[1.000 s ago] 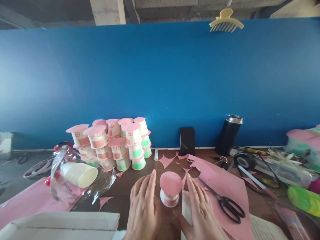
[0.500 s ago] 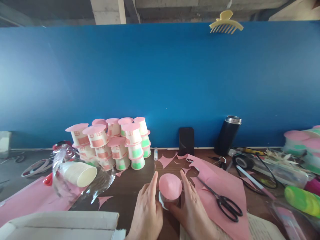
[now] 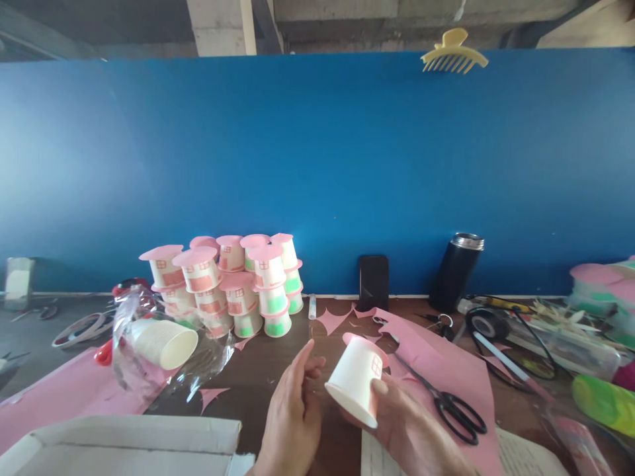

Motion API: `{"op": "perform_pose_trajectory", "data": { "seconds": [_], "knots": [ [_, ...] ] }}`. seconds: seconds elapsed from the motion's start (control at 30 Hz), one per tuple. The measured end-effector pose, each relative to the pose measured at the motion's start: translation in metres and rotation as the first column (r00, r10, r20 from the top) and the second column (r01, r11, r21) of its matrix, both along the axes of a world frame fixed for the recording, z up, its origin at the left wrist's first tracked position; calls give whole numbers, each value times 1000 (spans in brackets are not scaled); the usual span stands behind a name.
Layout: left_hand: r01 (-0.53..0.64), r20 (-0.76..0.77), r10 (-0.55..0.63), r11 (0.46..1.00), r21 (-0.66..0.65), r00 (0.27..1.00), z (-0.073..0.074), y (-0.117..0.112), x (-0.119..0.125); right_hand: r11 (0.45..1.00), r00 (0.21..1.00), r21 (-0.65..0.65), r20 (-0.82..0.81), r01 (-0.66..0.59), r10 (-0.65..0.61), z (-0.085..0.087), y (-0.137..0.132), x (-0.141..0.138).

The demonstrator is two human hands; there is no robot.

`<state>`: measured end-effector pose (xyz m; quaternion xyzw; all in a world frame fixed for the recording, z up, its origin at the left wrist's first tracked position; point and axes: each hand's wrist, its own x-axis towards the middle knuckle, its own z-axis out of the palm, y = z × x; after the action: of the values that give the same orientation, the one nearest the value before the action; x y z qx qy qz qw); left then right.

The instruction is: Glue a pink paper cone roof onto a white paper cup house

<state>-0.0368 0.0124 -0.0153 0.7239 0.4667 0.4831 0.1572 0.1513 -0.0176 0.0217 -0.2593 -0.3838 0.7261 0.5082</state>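
My right hand [image 3: 404, 426] holds a small white paper cup house [image 3: 358, 379] with a pink paper roof and a pink window. The cup is lifted off the brown table and tilted, its open rim towards me. My left hand [image 3: 292, 413] is just left of the cup, fingers loosely curled, index stretched out, with nothing in it that I can see. A pile of finished cup houses [image 3: 233, 284] with pink roofs stands at the back left against the blue wall.
Black scissors [image 3: 449, 406] lie on a pink paper sheet [image 3: 446, 370] to the right. A plastic sleeve of plain cups [image 3: 159, 344] lies at the left, a white box [image 3: 124, 443] in front. A phone [image 3: 373, 281] and black flask [image 3: 454, 268] lean at the wall.
The cup house stood upright on the table between both hands. My right hand has picked it up and tipped it over. My left hand has let go.
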Motion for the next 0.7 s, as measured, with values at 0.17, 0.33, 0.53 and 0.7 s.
{"op": "perform_pose_trajectory", "data": {
  "seconds": [0.17, 0.33, 0.53, 0.7],
  "knots": [
    [28, -28, -29, 998, -47, 999, 0, 0, 0, 976, 964, -218, -263, -15, -44, -10, 0, 3],
    [43, -18, -43, 998, -37, 999, 0, 1, -1, 938, 927, -345, -362, -34, -99, -7, 1, 5],
    [35, -8, -36, 997, -73, 999, 1, 0, -1, 889, 880, -437, -467, -139, -92, -9, 4, 10],
    [46, 48, -40, 991, -127, 998, 1, 3, -1, 919, 931, -392, -345, -28, -118, -7, 2, 2]
  ]
}}
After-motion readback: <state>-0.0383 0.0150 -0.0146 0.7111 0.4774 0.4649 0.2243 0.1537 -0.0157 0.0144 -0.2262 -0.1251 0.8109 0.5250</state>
